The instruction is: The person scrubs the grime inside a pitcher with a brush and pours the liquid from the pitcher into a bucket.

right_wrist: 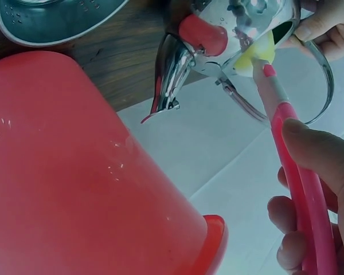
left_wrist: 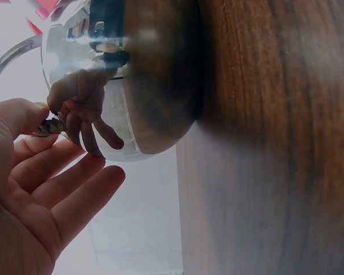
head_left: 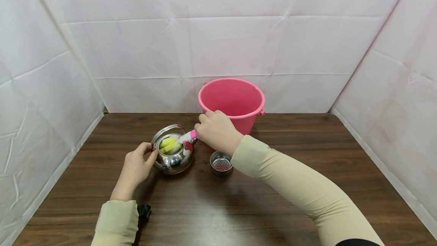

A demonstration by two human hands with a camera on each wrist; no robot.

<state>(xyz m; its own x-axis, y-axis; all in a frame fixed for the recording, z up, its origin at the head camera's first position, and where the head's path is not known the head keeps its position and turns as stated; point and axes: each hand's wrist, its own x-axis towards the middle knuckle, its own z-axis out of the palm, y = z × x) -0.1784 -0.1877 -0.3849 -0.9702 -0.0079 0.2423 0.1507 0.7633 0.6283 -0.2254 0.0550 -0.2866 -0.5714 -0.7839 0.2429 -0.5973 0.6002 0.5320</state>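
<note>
A shiny steel teapot (head_left: 174,167) stands on the table with its mouth uncovered and its hoop handle (head_left: 167,128) raised. My left hand (head_left: 136,164) pinches the near base of that handle between thumb and forefinger; the other fingers spread beside the pot in the left wrist view (left_wrist: 57,189). With my right hand (head_left: 218,130) I grip a sponge brush by its pink and white handle (right_wrist: 292,154). Its yellow sponge head (head_left: 168,144) sits in the teapot's mouth, the lower part hidden inside. The spout (right_wrist: 171,77) points toward the bucket side.
Behind my right hand stands a pink bucket (head_left: 248,122). A small steel strainer cup (head_left: 221,165) with a perforated bottom rests right of the teapot, below my right wrist. White sheeting (head_left: 218,48) hangs around the back and sides of the wooden table (head_left: 293,200).
</note>
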